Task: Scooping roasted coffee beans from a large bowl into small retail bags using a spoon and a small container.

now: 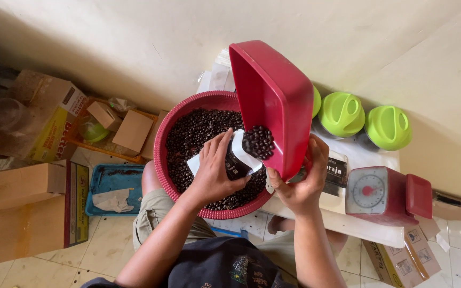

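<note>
Spillage risk: right hand [297,184] grips tilted red tray [273,101], coffee beans [259,141] sliding toward small pouch [236,160] clasped in left hand [214,173] over red basket [164,141]; excess tilt could overshoot the mouth.

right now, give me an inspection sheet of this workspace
surface: low white table on a tiled floor.
job's things: red rectangular tray tilted, dark beans sliding from its corner toward a small bag held over a round red basket of beans.
clutter: red kitchen scale, green-lidded jars, cardboard boxes, blue tray with crumpled paper.
grippers: left hand grips the bag; right hand holds the tray's lower edge.
cables: nothing seen.
surroundings: plain cream wall; no other person seen.
</note>
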